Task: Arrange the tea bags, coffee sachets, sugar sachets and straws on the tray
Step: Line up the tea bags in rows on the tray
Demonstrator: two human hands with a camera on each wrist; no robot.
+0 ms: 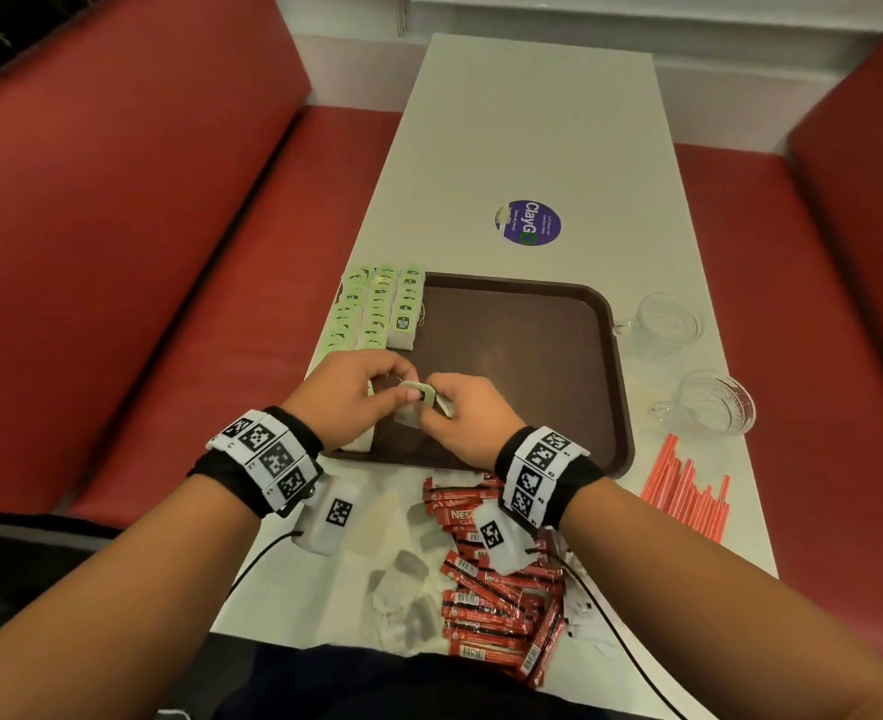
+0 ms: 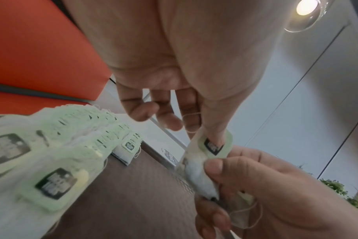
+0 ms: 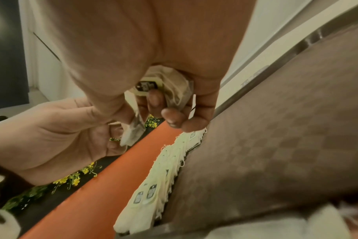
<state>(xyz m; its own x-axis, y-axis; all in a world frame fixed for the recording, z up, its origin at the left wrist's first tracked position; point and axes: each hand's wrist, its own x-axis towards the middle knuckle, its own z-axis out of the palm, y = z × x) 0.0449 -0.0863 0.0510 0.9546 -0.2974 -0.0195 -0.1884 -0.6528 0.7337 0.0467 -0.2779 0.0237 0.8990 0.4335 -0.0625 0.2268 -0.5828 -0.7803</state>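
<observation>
Over the near-left corner of the brown tray [image 1: 522, 366], both hands work on one tea bag [image 1: 412, 405]. My left hand [image 1: 400, 384] pinches its green tag [image 2: 217, 145] between thumb and finger. My right hand [image 1: 431, 407] grips the white bag [image 2: 198, 173], with more tea bags [image 3: 174, 92] bunched in its palm. Rows of green-tagged tea bags [image 1: 377, 314] lie overlapping along the tray's left side. Red coffee sachets [image 1: 496, 589] are heaped on the table near me, and red straws [image 1: 689, 491] lie to the right.
Two glass cups [image 1: 663, 324] [image 1: 715, 407] stand right of the tray. Loose pale sachets with dark contents [image 1: 403, 589] lie left of the coffee heap. A purple sticker [image 1: 529, 223] is on the white table [image 1: 522, 122] beyond the tray. Red bench seats [image 1: 117, 226] flank the table.
</observation>
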